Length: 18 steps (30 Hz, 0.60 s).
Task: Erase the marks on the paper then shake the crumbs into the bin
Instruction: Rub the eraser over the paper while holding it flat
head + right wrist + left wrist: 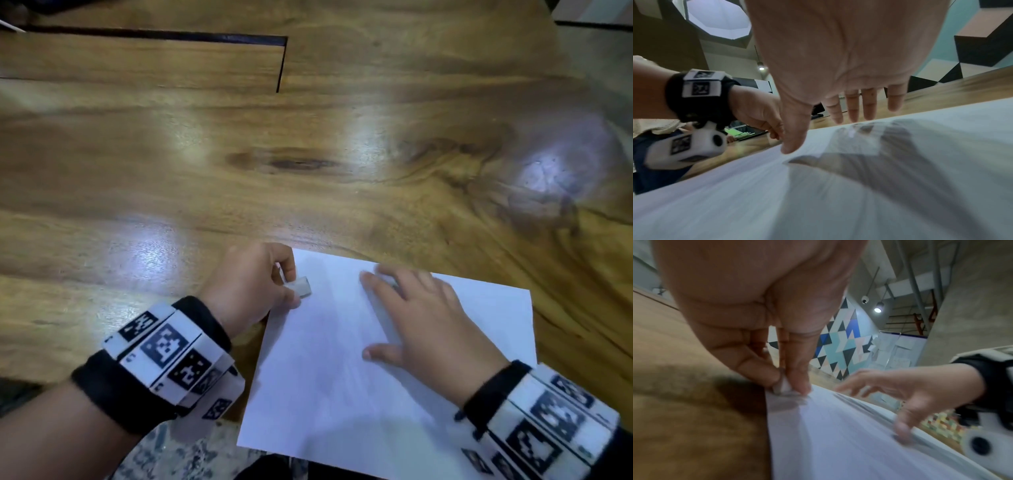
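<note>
left hand (pixel 251 284) pinches eraser (pixel 301 286) on paper (pixel 342 377); right hand (pixel 424 329) splayed flat; marks blurred, unreadable.

The counter (pixel 308 144) is glossy wood with strong grain, a dark knot near its middle and pale patches of reflected light — a thin black seam (pixel 281 65) marks off a rectangular panel at the far left. Beyond it stands a wall of coloured triangles (pixel 840 344), with a lit ceiling lamp (pixel 877 309) above — and an octagonal skylight (pixel 719 19) overhead.
</note>
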Motion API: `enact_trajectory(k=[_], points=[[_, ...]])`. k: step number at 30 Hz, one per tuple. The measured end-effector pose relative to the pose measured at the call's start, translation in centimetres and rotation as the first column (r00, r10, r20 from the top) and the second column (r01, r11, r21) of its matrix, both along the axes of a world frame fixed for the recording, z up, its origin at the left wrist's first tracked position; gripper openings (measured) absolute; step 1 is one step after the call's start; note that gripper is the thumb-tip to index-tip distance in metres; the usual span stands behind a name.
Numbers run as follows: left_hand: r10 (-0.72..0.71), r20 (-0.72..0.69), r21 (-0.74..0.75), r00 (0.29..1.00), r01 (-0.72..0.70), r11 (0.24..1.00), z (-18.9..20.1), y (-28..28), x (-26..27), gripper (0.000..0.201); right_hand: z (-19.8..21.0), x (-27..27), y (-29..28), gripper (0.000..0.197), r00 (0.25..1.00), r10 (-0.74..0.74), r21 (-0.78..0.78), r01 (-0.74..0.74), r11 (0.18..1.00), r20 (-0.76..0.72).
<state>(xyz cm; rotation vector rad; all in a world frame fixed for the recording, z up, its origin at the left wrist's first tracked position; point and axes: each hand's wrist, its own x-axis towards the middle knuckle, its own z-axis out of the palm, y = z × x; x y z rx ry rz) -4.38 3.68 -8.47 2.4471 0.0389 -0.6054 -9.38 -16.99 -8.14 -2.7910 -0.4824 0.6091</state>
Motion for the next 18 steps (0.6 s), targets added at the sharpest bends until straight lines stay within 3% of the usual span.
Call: enact_trajectory(k=[8, 13, 18], points=[[0.008, -0.01, 0.004, 1.0, -0.008, 1.0, 0.4, 0.1, 0.3, 0.021, -0.8, 3.9, 1.9, 0.078, 0.995, 0.102, -0.019, -0.102, 0.995, -0.023], [0.117, 0.015, -0.095, 0.993, -0.115, 0.989, 0.7, 0.1, 2.6, 0.012, -1.2, 4.2, 1.9, 0.077, 0.994, 0.108, -0.035, -0.109, 0.993, -0.023], [0.008, 0.117, -0.053, 0.993, -0.002, 0.999, 0.2, -1.6, 2.8, 0.016, -1.3, 4.4, 2.1, 0.081, 0.995, 0.097, -0.052, -0.098, 0.994, -0.022]])
